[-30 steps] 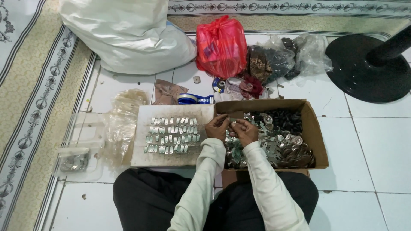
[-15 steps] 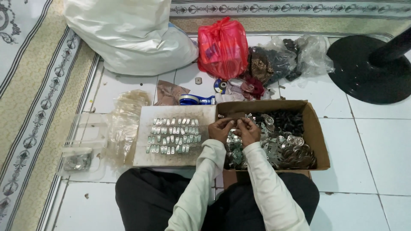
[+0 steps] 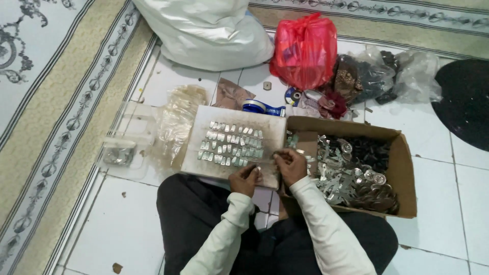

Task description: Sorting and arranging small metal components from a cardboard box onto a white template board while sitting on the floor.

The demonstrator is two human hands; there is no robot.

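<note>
White tiled floor; small silvery metal piece between both hands' fingers.

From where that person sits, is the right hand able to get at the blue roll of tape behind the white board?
Probably yes: the right hand is at the white board's near edge, and the blue tape roll lies uncovered just beyond its far edge.

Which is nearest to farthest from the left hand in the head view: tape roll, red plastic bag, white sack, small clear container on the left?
From the left hand:
1. Blue tape roll, just past the white board's far edge.
2. Small clear container, off to the left by the rug.
3. Red plastic bag, far side, slightly right.
4. White sack, far side at the frame's top, close behind the bag.
</note>
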